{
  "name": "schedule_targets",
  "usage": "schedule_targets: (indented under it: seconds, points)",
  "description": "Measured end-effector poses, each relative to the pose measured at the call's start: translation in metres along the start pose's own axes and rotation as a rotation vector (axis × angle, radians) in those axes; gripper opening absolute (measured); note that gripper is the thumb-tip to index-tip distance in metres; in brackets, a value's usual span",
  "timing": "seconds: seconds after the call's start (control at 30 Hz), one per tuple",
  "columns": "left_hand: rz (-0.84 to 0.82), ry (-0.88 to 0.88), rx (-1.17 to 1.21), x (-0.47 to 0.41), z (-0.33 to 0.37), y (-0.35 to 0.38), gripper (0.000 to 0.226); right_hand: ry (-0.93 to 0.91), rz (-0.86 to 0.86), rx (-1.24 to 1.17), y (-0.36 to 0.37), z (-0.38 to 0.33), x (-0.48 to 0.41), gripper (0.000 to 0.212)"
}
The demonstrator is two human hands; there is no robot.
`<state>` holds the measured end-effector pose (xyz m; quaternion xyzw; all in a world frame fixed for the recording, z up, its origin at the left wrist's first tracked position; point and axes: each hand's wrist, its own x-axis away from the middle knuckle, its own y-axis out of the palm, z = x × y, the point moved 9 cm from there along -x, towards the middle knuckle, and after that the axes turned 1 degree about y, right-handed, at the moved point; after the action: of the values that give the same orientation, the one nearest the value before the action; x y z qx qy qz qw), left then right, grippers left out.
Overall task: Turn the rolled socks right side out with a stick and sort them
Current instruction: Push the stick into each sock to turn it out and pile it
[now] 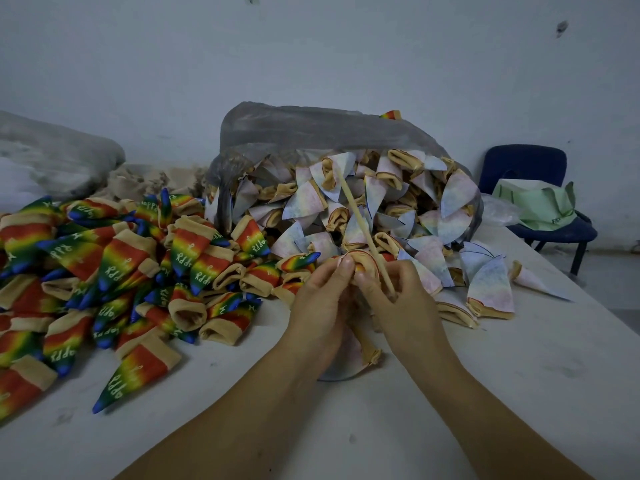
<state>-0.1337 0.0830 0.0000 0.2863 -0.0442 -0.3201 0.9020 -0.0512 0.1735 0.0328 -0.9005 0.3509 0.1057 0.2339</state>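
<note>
- The left hand (322, 299) pinches the rim of one sock (367, 353) between thumb and curled fingers. The rim sits at the fingertips and the rest of the sock hangs below both hands, just above the worktop (467, 393).
- The right hand (398, 299) has its fingers curled round the lower end of the stick (356, 216) and also pinches the same rim from the other side. The stick slants up and away over the pale pile.
- This sock looks mid-turn: a strip of bright colour shows at the rim, while the hanging part is pale, so I judge it is not yet right side out.
- Done, by the look of it: a broad heap of rainbow socks (121, 271) lies on the worktop to the left, colours and lettering outward.
- Left to do: a big mound of pale socks (429, 251), their washed-out side outward, spills from a grey plastic bag (311, 133) behind the hands. A few lie loose to the right.
- The two heaps look similar in size, so perhaps half remains.
- Hard to make out: whether the stick's end is inside the sock or beside it, since the fingers cover it.
- The bag hides how many socks lie deeper inside.
- The rainbow heap is cut off at the left edge.
</note>
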Motion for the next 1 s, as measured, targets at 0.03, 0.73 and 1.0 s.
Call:
schedule_targets:
  seconds: [0.03,0.73,1.0]
  points:
    - [0.009,0.003,0.008,0.000,0.001,-0.001,0.027,-0.006,0.015,0.020,-0.001,0.000,0.000,0.033]
    - [-0.006,-0.304,0.259,-0.003,-0.017,0.009,0.010,0.330,-0.327,-0.925,0.032,0.009,0.004,0.016]
    - [-0.071,0.018,-0.392,0.007,0.000,0.018,0.051,0.353,-0.190,-0.809,0.019,0.015,-0.001,0.023]
